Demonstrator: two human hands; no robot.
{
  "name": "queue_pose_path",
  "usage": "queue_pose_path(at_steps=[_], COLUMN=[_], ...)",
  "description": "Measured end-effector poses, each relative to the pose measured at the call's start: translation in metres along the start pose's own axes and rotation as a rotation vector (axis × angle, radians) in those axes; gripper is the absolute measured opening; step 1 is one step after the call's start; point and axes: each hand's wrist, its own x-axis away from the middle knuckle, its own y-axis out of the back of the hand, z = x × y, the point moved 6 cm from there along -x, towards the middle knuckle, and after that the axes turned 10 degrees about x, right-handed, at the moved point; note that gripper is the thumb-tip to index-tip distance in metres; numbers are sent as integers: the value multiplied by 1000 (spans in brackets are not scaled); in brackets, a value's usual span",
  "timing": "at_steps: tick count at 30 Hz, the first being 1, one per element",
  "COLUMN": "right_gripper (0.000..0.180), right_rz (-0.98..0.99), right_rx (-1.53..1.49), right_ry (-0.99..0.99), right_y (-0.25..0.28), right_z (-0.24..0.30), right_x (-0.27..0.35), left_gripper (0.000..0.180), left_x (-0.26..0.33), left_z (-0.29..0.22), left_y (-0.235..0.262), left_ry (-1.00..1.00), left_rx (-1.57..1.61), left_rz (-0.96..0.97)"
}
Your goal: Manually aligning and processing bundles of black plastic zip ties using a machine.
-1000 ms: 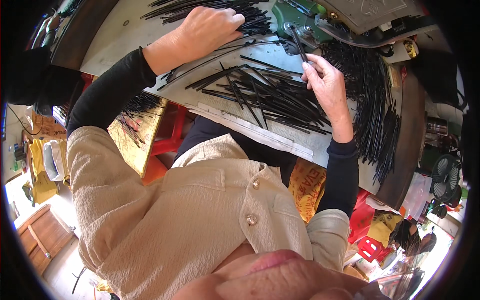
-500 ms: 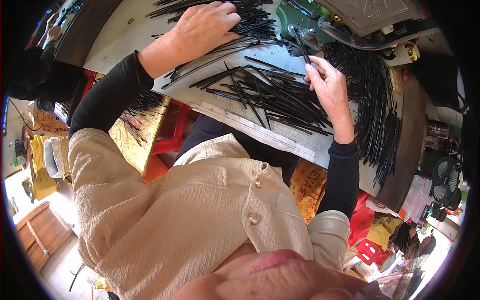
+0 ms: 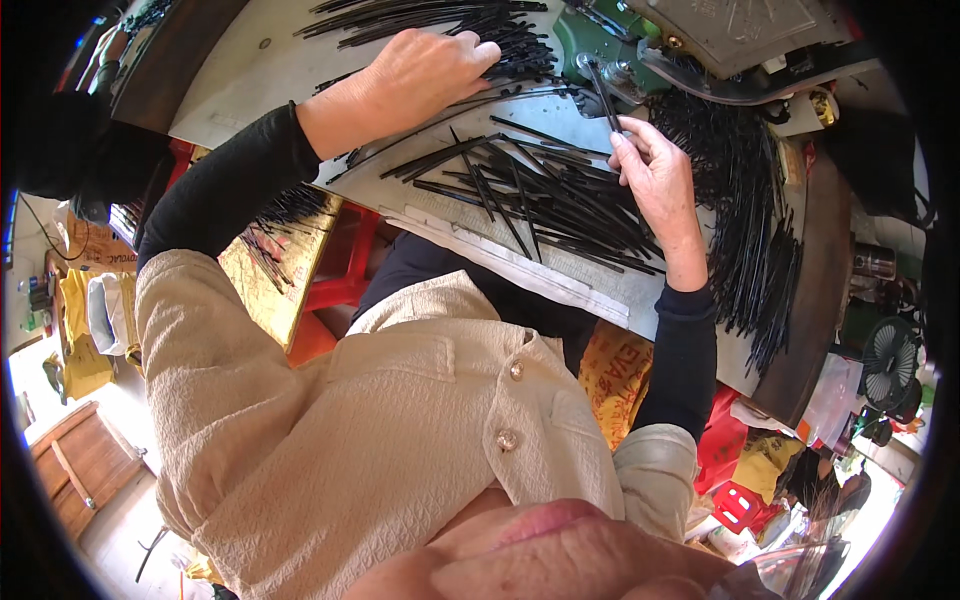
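My left hand (image 3: 420, 75) rests palm down on a heap of thin black rods (image 3: 470, 25) at the far side of the grey worktop (image 3: 250, 70), fingers curled into the rods. My right hand (image 3: 655, 175) pinches one thin black rod (image 3: 603, 95) and holds it upright beside a green metal machine (image 3: 610, 45). Between the hands lies a loose pile of black rods (image 3: 540, 200), fanned across the worktop.
Many more black rods (image 3: 745, 200) hang over the worktop's right side. A grey plate (image 3: 740, 25) sits on top of the machine. A red stool (image 3: 340, 270) and yellow sacks (image 3: 280, 270) lie below the worktop's edge. A small black fan (image 3: 890, 360) stands at the right.
My left hand has slid a little along the far heap of rods. My right hand keeps the single rod at the machine, almost unmoved.
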Motion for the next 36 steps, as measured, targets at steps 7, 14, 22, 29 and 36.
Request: queue_pose_path(at_steps=[7,14,22,29,36], right_gripper=[25,26,26,26,26], right_rz=[-20,-13,-30,-30,-21], right_rx=[30,19,58,46,-7], right_ry=[36,21,46,54,42], right_y=[0,0,1,1,0], right_z=[-2,-3,-1,0,-3], right_x=[-1,-1,0,0,2], left_gripper=[26,29,29,29,30], left_x=[-1,-8,-3,11,11], left_z=[-8,-3,-11,-6,-1], left_y=[-3,-12,5,12,45], left_ry=[-10,-10,-19,70,228], left_rx=[-91,-90,35,-12,-75], left_rz=[-1,-44,-44,31,-318])
